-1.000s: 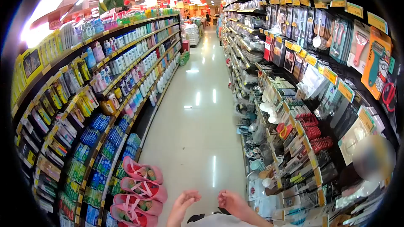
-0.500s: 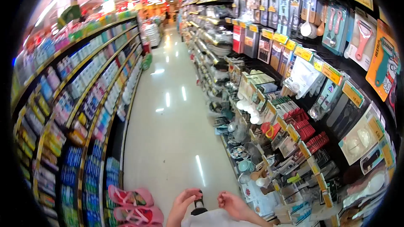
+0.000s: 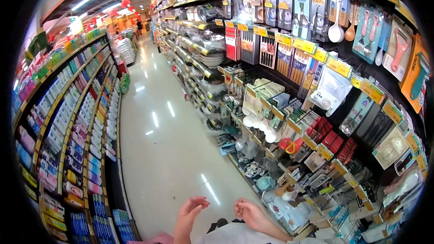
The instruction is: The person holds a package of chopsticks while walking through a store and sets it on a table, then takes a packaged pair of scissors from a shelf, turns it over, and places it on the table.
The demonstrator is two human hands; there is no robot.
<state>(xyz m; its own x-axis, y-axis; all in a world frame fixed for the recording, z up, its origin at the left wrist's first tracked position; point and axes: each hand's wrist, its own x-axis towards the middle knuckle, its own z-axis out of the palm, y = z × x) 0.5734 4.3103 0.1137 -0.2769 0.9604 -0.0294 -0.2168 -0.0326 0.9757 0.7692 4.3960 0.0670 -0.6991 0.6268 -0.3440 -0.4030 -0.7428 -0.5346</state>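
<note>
My left hand (image 3: 191, 211) is held up in front of my body at the bottom of the view. Its fingers are bent but apart from the thumb, and nothing is in them. A short way to the right, my right hand (image 3: 251, 213) is raised with its fingers curled in, and I see nothing held there. Neither hand touches the shelves. Light-coloured clothing (image 3: 244, 235) shows below and between them. Closest to my right hand is the lower part of the kitchenware rack, with light blue bowls (image 3: 266, 182) and a white packaged item (image 3: 285, 212).
A shop aisle with a shiny floor (image 3: 153, 162) runs ahead. Shelves of bottles and packets (image 3: 68, 122) line the left side. On the right hang spoons (image 3: 336, 31), peelers (image 3: 399, 49), chopsticks (image 3: 284, 61) and red-handled utensils (image 3: 332, 141); plates (image 3: 211, 59) stand farther along.
My view has turned to the right, so the aisle lies farther left and more of the kitchenware shows. The pink slippers at lower left have mostly left the view. Both hands stay raised.
</note>
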